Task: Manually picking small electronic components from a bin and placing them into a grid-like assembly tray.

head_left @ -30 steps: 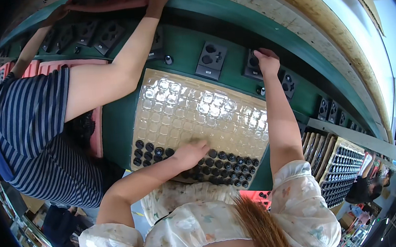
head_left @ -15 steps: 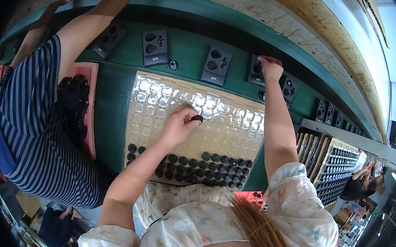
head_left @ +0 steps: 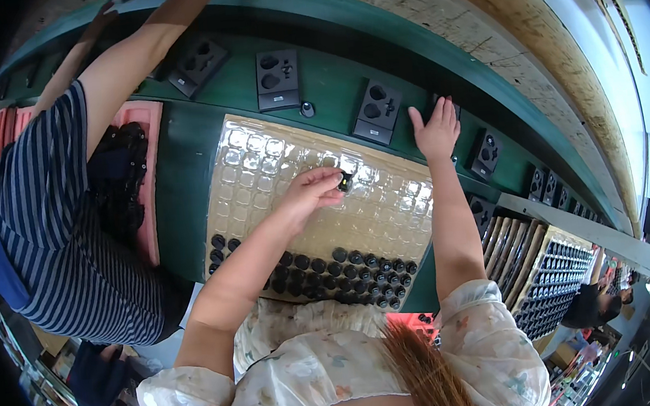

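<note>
My left hand (head_left: 310, 196) hovers above the clear plastic blister tray (head_left: 262, 197), its thumb and fingers pinching a small black cylindrical part (head_left: 345, 181). Several similar black parts (head_left: 318, 265) fill the near rows of pockets. Beyond the tray's far right corner, my right hand (head_left: 437, 131) is open, fingers spread over a dark box insert that it mostly hides. To its left lies a black insert (head_left: 376, 112) with two round recesses and a smaller cutout. Another insert (head_left: 485, 154) is to its right.
More black inserts (head_left: 278, 81) line the green belt, with a loose black part (head_left: 307, 109) beside one. A co-worker in a striped shirt (head_left: 48, 167) reaches in at left, near a pink bin (head_left: 152, 180) of black items. Stacked filled trays (head_left: 547, 272) stand at right.
The inserts and the loose part have shifted right along the belt. My right hand has opened from a pinch at an insert. My left hand has moved slightly right, still pinching its part.
</note>
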A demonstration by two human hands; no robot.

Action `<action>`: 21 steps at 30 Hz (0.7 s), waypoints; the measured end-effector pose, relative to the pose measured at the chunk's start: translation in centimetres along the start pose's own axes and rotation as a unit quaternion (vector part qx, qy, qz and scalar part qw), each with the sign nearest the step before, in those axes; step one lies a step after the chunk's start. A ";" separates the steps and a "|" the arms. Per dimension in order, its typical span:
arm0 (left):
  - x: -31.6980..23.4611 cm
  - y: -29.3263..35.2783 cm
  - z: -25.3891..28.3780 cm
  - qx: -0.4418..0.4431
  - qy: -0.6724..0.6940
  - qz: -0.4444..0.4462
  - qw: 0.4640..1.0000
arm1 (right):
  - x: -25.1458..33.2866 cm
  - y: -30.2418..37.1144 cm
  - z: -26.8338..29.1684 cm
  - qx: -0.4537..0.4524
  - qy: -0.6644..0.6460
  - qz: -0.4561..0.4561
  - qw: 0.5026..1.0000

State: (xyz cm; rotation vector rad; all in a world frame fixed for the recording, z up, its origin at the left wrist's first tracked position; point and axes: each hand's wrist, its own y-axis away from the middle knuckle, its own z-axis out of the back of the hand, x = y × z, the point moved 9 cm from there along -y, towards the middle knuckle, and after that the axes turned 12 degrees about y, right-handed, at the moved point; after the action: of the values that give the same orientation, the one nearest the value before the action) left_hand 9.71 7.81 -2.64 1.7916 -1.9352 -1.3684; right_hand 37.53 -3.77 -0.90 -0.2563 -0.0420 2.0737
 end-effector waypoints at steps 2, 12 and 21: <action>0.9 -0.6 -0.1 0.000 0.066 0.034 0.997 | -0.4 0.3 1.6 -0.045 -0.013 0.015 0.999; 2.5 -1.3 -1.2 0.052 0.159 0.079 0.983 | -10.0 8.5 2.6 -0.095 -0.098 -0.201 0.970; 2.8 -2.5 -2.2 0.038 0.028 0.066 0.997 | -13.9 6.8 -1.9 0.122 -0.009 -0.101 0.987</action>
State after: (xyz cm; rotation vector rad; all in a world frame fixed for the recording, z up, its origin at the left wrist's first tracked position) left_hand 12.20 4.66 -4.37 1.6799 -2.0623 -1.2053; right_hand 38.64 -19.28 -1.40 -0.0789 0.1679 1.8582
